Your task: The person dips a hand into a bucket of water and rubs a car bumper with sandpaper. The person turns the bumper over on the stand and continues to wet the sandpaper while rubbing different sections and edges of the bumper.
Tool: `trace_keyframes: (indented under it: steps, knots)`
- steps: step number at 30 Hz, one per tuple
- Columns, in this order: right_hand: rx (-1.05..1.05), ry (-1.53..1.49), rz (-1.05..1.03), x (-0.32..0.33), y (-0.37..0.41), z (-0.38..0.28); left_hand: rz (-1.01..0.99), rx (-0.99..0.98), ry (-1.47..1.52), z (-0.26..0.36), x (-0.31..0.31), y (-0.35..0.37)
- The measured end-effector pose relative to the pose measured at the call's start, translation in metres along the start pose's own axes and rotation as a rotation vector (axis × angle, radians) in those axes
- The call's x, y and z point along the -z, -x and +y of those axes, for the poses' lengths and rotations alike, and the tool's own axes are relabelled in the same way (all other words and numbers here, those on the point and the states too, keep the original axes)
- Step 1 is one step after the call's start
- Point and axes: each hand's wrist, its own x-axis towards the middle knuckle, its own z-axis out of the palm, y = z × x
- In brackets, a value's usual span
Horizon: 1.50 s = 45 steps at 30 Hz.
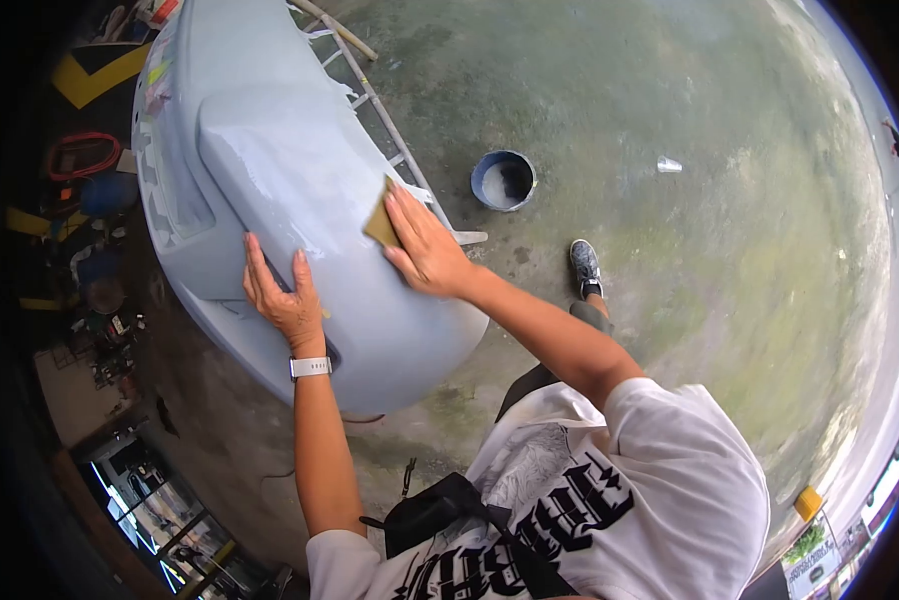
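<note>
A large light-grey car bumper (270, 140) stretches before me, its surface matte with some wet-looking shiny patches. My left hand (285, 298) rests on it with the fingers apart, and nothing is in that hand. Under the fingers of my right hand (425, 245) is a folded olive-brown piece of sandpaper (381, 222), pressed against the bumper near its right edge. The thumb and fingers of that hand hold the sheet, whose underside is hidden.
A metal rack (375, 100) runs along the bumper's right side. On the concrete floor (690, 270) stand a dark blue bucket (504, 181) and a clear plastic cup (669, 164). Red hose (82, 156) and assorted workshop items lie at the left.
</note>
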Motion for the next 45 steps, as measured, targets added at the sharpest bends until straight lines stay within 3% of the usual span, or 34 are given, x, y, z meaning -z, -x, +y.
trace_keyframes:
  steps: [2, 4, 7, 9, 11, 13, 16, 21, 23, 30, 32, 34, 35, 39, 40, 41, 44, 45]
  knots:
    - [-0.02, -0.096, 0.029, -0.009, -0.07, 0.011, -0.015, 0.008, -0.006, 0.006, 0.002, -0.003]
    - [-0.173, -0.263, -0.071, -0.014, -0.137, 0.021, -0.017, 0.024, -0.006, 0.005, 0.004, -0.002]
    - [-0.252, -0.518, -0.187, 0.001, -0.168, 0.028, -0.034, 0.049, -0.021, 0.007, 0.005, 0.0]
    - [-0.144, -0.497, -0.041, -0.019, -0.126, 0.036, -0.045, 0.052, -0.024, 0.008, 0.008, 0.0]
    - [-0.094, -0.385, -0.043, -0.006, -0.063, 0.021, -0.044, 0.061, -0.027, 0.008, 0.008, -0.002]
    - [-0.184, -0.361, -0.137, 0.011, -0.012, 0.006, -0.045, 0.05, -0.021, 0.007, 0.007, -0.001]
    - [-0.196, -0.321, -0.186, 0.013, -0.024, 0.005, -0.062, 0.081, -0.032, 0.011, 0.01, 0.0]
    - [-0.279, -0.484, -0.181, -0.03, -0.157, 0.055, -0.054, 0.06, -0.062, 0.006, 0.01, 0.0]
    - [-0.38, -0.472, -0.224, -0.02, -0.182, 0.047, -0.074, 0.068, -0.069, 0.007, 0.01, 0.002]
    - [-0.239, -0.488, -0.162, -0.001, -0.082, 0.03, -0.073, 0.086, -0.032, 0.011, 0.011, -0.001]
    - [-0.282, -0.488, -0.14, 0.014, -0.065, 0.026, -0.08, 0.073, -0.025, 0.01, 0.01, -0.001]
    - [-0.437, -0.735, -0.218, 0.043, -0.061, 0.027, -0.04, 0.066, -0.029, 0.01, 0.009, 0.0]
    - [-0.612, -0.798, -0.248, 0.058, -0.062, 0.026, -0.046, 0.061, -0.021, 0.009, 0.011, 0.001]
    - [-0.686, -1.119, -0.035, 0.093, -0.057, 0.007, -0.013, -0.019, -0.058, 0.011, 0.008, -0.003]
    - [-0.678, -1.1, -0.016, 0.095, -0.056, -0.004, 0.001, -0.074, -0.115, 0.014, 0.011, -0.006]
    - [-0.539, -1.058, 0.002, 0.095, -0.054, -0.018, 0.005, -0.087, -0.09, 0.019, 0.014, -0.004]
    - [-0.253, -0.982, 0.017, 0.106, -0.046, -0.078, 0.045, 0.082, 0.021, 0.052, 0.03, 0.007]
    - [-0.196, -0.908, 0.001, 0.102, -0.04, -0.1, -0.169, 0.299, 0.421, 0.064, 0.036, 0.011]
